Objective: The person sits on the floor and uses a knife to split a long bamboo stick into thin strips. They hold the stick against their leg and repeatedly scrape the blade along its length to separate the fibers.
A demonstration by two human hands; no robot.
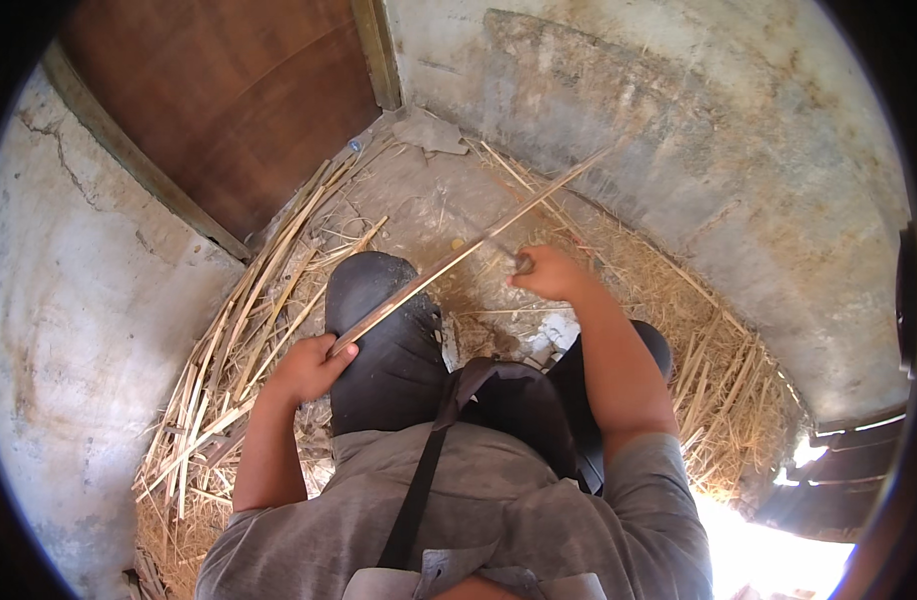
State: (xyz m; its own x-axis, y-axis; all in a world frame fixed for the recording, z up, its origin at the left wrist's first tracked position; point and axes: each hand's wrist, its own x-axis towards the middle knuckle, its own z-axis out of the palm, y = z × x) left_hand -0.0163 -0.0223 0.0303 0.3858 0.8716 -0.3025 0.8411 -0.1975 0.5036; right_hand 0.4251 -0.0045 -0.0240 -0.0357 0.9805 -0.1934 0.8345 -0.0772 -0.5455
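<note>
My left hand (310, 366) grips the near end of a long split cane strip (449, 262), which rests on my raised left knee in dark trousers (379, 310) and slants up to the right toward the wall. My right hand (554, 272) is closed on a small knife (514, 256), whose blade meets the strip near its middle. The far end of the strip reaches past the straw heap.
Cut cane strips and straw (239, 340) lie piled on the floor to my left and along the plastered wall (679, 130) to my right. A brown wooden door (229, 100) stands ahead at left. A cracked wall (69, 280) is close on the left. Bright daylight enters at lower right.
</note>
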